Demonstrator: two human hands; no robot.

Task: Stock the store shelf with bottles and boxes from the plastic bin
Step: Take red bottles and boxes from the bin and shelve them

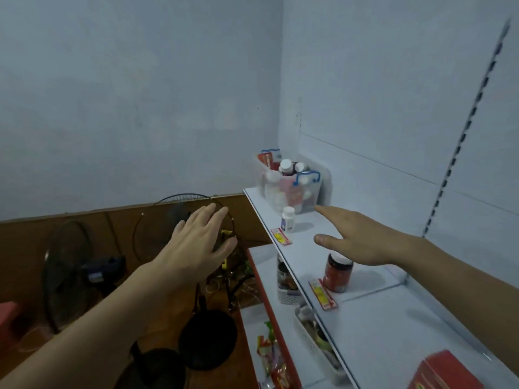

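A white shelf (373, 327) against pale walls is being stocked. Nearest, a red box (446, 372) and a red jar (337, 273) are already placed. Both hands, left hand (196, 245) and right hand (356, 237), are empty with fingers extended and loosely spread. Beyond the right fingertips, the plastic bin (289, 183) holds bottles; a reach in and a grasp are judged next.

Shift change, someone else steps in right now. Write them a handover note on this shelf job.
Left hand: open, empty, off the shelf's front edge.
Right hand: open, empty, above the top shelf, fingers pointing toward the plastic bin; no grip on anything.
Bin sits at the shelf's far end, bottles and a box inside.
Done: white bottle just before the bin, red jar mid-shelf, red box at the near end.
Left: shelve the rest of the bin.
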